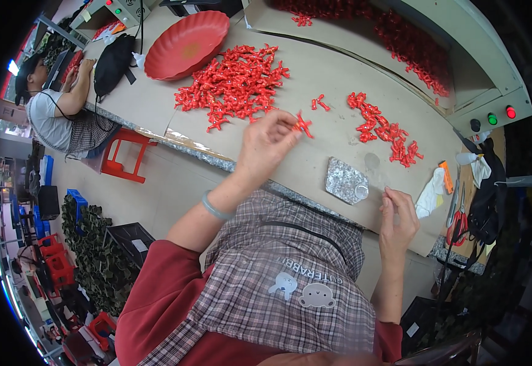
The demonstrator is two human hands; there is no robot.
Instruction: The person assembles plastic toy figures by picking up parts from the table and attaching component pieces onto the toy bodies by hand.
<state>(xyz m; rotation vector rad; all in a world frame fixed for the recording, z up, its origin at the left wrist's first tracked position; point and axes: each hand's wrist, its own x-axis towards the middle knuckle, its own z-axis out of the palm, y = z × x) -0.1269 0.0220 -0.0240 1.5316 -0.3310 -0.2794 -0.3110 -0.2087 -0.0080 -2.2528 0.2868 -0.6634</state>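
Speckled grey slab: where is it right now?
In the head view, the speckled grey slab lies right of centre, near the front edge of the table, just left of the person's right hand.

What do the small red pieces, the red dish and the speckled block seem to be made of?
Small red pieces: probably glossy plastic; bright highlights dot them.
Red dish: likely smooth plastic, with a fluted rim.
Speckled block: perhaps granite, fairly matt; its grey grain looks mottled.
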